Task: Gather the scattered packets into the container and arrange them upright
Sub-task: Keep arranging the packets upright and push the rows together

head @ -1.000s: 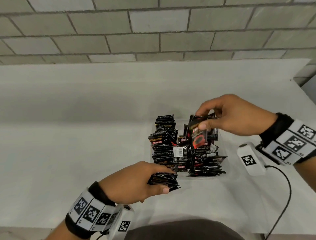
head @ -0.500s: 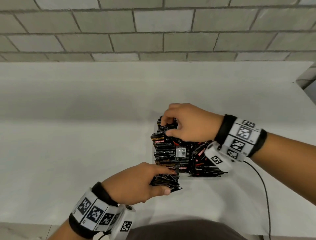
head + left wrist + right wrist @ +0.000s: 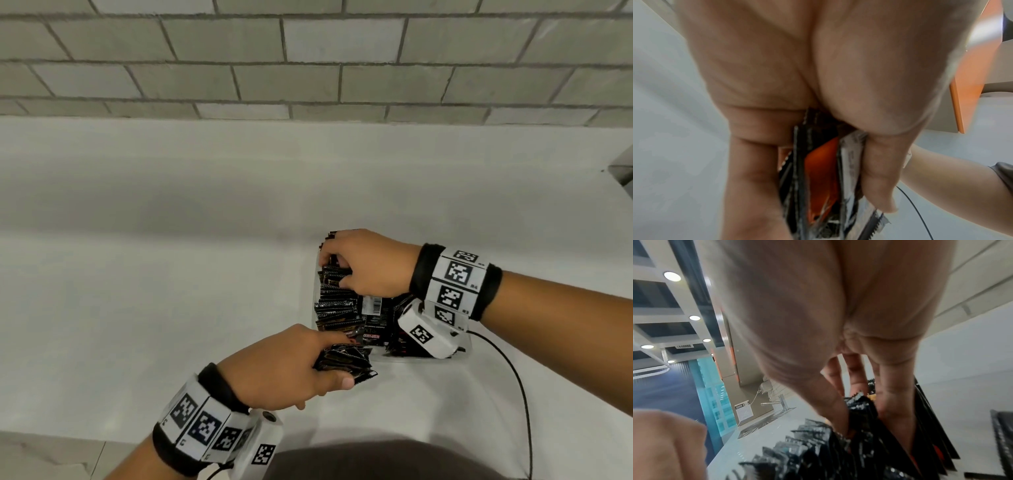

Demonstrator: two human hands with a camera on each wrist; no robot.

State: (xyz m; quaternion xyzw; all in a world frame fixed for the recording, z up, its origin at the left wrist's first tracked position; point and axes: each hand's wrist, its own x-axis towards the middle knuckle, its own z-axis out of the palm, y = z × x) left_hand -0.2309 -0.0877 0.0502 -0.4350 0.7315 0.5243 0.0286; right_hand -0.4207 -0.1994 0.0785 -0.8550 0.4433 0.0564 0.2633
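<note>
**A pale counter under a block wall**

We see a grey block wall (image 3: 308, 58) behind a white counter (image 3: 171, 274). Round ceiling lights (image 3: 672, 276) shine over a dark blue floor (image 3: 663, 386), with an orange panel (image 3: 972, 81) off to one side.

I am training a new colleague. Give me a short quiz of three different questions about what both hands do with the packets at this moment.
1. True or false: the left hand grips a bundle of black foil packets.
2. The right hand is: A) flat on the white table; B) among the upright packets in the clear plastic container; C) out of view.
3. Fill in: the left hand's bundle is ____ the container.

Key: 1 true; 2 B; 3 outside.
</note>
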